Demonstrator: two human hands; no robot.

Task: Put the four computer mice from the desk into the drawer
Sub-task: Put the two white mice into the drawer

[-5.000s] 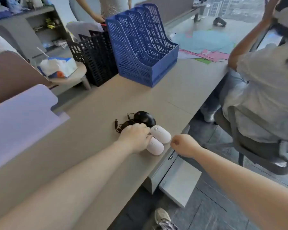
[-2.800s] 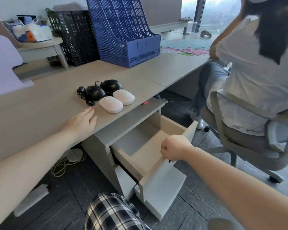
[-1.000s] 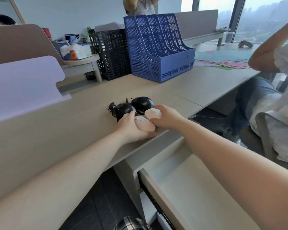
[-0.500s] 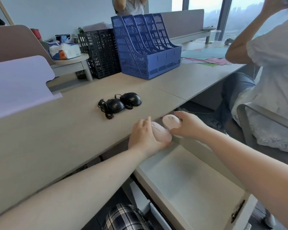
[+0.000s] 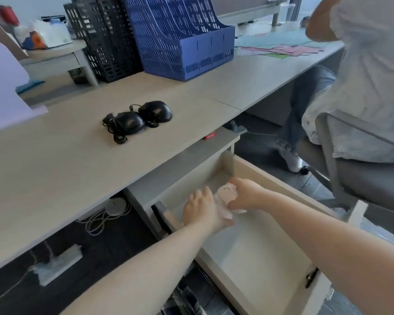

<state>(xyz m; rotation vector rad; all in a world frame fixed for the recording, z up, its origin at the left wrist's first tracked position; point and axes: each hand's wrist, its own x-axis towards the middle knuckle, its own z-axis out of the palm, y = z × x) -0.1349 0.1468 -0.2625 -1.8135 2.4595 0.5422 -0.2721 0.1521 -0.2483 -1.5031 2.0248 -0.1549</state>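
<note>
Office setting; pale desk crosses the frame from lower left to upper right.

- Drawer: pulled open at lower centre, below the desk edge.
- Left hand: inside the drawer's far end, fingers curled over a white mouse, largely hidden and blurred.
- Right hand: just beside it, closed around a second white mouse; the two mice touch or nearly so.
- Two black mice: on the desk, centre left, side by side with cords bundled at their left.
- Blue file rack and black mesh rack: upper centre, at the desk's back.
- Coloured papers: upper right.
- Seated person in white top: right edge, on a grey chair.
- Power strip: floor, lower left.
</note>
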